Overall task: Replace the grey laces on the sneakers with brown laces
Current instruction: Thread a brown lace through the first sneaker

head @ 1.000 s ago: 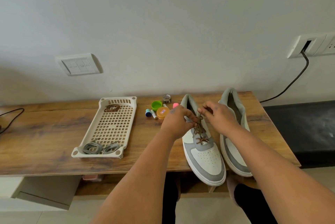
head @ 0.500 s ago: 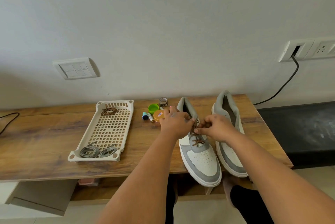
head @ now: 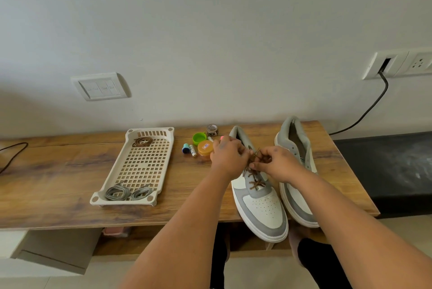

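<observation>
Both coiled grey laces (head: 127, 192) lie in the perforated cream plastic tray (head: 149, 162). The left hand (head: 230, 156) and right hand (head: 275, 164) pinch the brown lace (head: 253, 175) on the near grey-and-white sneaker (head: 259, 195), seemingly finishing it. The far sneaker (head: 297, 155) is unlaced; a spare brown lace coil (head: 143, 141) waits.

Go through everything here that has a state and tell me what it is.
Left sneaker: partly laced in brown.
Right sneaker: unlaced.
Brown lace: pinched by both hands.
Left hand: gripping lace.
Right hand: gripping lace.
Spare brown lace: coiled in tray.
Grey laces: bundled in tray.
</observation>
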The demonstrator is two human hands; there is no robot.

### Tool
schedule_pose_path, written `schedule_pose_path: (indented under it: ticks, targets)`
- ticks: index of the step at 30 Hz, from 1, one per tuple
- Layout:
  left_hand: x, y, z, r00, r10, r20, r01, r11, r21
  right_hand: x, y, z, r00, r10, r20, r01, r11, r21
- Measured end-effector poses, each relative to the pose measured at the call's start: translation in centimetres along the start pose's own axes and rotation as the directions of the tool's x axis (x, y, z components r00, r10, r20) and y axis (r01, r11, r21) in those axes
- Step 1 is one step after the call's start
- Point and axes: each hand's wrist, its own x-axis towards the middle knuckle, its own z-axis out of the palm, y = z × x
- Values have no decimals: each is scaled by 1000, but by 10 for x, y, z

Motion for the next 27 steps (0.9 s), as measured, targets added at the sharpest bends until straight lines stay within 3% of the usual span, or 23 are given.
schedule_pose_path:
  ticks: [3, 11, 17, 20, 24, 27]
  targets:
    - [-6, 1, 5, 1000, -8, -25, 7, 1000, -24, 1, -4, -3, 999, -33, -4, 32, 999, -38]
    - [-19, 9, 17, 978, -208, 17, 208, 964, -167, -2, -5, 1, 993, -118, 16, 118, 958, -262]
    - [-17, 2, 21, 946, -320, 42, 317, 898, -305, -3, -3, 6, 990, -138, -6, 131, 954, -269]
    - [-20, 0, 12, 933, -349, 95, 353, 826, -440, -9, 2, 7, 999, -33, -28, 30, 993, -115]
    - [-30, 1, 9, 837, -445, 318, 547, 682, -486, -14, 8, 6, 971, 182, 152, -166, 980, -112]
    - [-32, 2, 13, 814, -412, 410, 571, 699, -431, -11, 10, 8, 964, 216, 157, -202, 974, -99]
